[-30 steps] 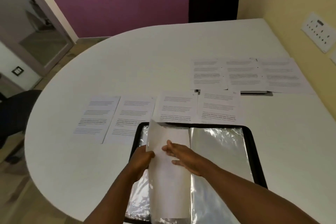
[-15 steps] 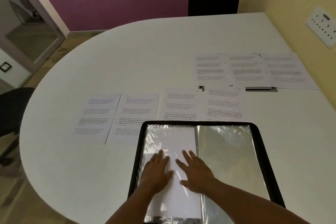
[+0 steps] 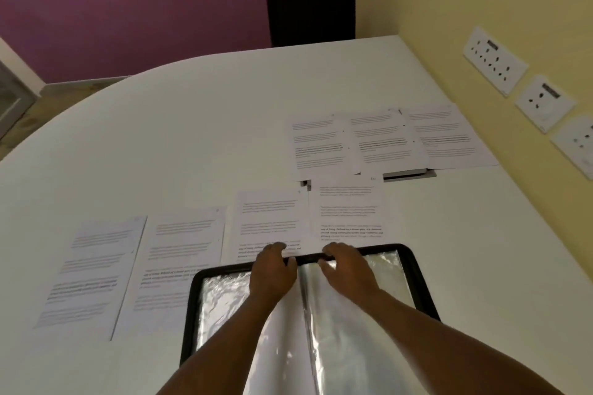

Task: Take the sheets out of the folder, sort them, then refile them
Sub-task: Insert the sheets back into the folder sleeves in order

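Observation:
A black-rimmed folder (image 3: 421, 282) lies open at the table's near edge, its clear plastic sleeves shining. The left sleeve (image 3: 221, 298) holds a white sheet. My left hand (image 3: 272, 272) and my right hand (image 3: 348, 269) sit side by side at the folder's top edge by the spine, fingers curled over the rim. Printed sheets lie face up beyond the folder: a near row of several sheets (image 3: 183, 253) running left to right, and a far row of three sheets (image 3: 378, 138) at the right.
The white table (image 3: 192, 138) has a rounded left edge and meets the yellow wall at the right, where socket plates (image 3: 494, 64) are mounted. A flat dark-edged object (image 3: 407, 174) peeks from under the far row. A black chair (image 3: 309, 0) stands at the far side.
Both hands slid forward from lying flat on the left sleeve to the folder's top edge, fingers now curled over it. The loose sheet went down flat into the left side.

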